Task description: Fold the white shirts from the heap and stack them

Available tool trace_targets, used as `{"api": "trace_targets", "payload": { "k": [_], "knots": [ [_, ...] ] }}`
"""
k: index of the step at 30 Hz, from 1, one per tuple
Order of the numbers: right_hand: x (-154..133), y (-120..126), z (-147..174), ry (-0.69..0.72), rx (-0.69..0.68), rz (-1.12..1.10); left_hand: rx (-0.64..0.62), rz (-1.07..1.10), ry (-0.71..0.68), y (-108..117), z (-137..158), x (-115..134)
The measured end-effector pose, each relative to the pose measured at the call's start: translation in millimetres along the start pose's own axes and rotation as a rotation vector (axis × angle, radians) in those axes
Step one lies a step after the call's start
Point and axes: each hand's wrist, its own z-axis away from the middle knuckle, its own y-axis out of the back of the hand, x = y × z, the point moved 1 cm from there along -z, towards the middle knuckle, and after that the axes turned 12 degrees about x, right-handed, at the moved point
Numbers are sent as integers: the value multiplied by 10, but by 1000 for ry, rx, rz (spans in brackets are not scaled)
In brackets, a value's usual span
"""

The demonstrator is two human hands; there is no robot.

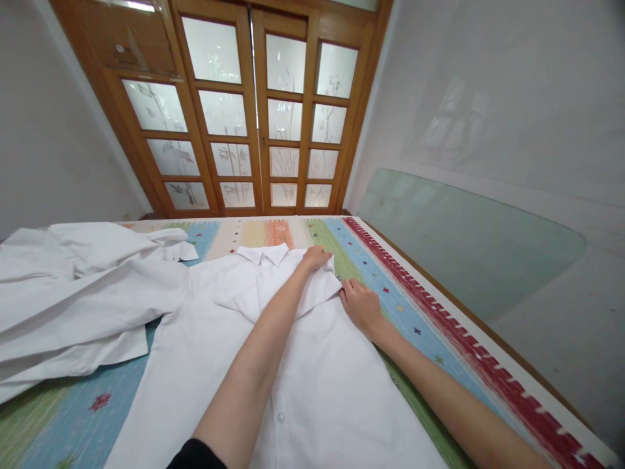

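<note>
- White shirt [336,371]: lies front up on the striped cover [405,299], collar [263,254] toward the wooden doors [273,130], buttoned front running toward the wearer.
- Left hand [316,258]: reaches across the shirt, knuckles up, just right of the collar. Fingers curled in, closed on the shirt's fabric near its right-side upper edge; thumb mostly hidden.
- Right hand [361,305]: comes in from the right, just beyond the shirt's side edge, nearer the wearer than the left hand. Fingers bent, tips brought together on the corner of the fabric flap [317,286]; exact thumb placement can't be told.
- Hands: near each other, apart, both on the same flap, which lies over the shirt's upper front with a loose hem edge slanting between right hand and left forearm.
- Shirt's other side: fabric spreads left, meeting more white fabric [73,306], rumpled; can't tell where one piece ends.
- Black sleeve [195,456]: on left arm, bottom edge.
</note>
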Motion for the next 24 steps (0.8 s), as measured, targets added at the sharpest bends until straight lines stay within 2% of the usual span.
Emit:
{"api": "trace_targets", "payload": {
  "k": [7, 14, 19, 24],
  "knots": [
    [22, -63, 47, -30, 46, -30, 96, 22, 41, -150, -105, 53],
    [28, -53, 49, -74, 22, -18, 191, 12, 89, -90, -140, -90],
    [37, -68, 51, -110, 14, -6, 166, -12, 47, -68, -138, -109],
    [49, -81, 49, -130, 10, 1, 50, -71, 11, 97, -158, -182]
  ]
}}
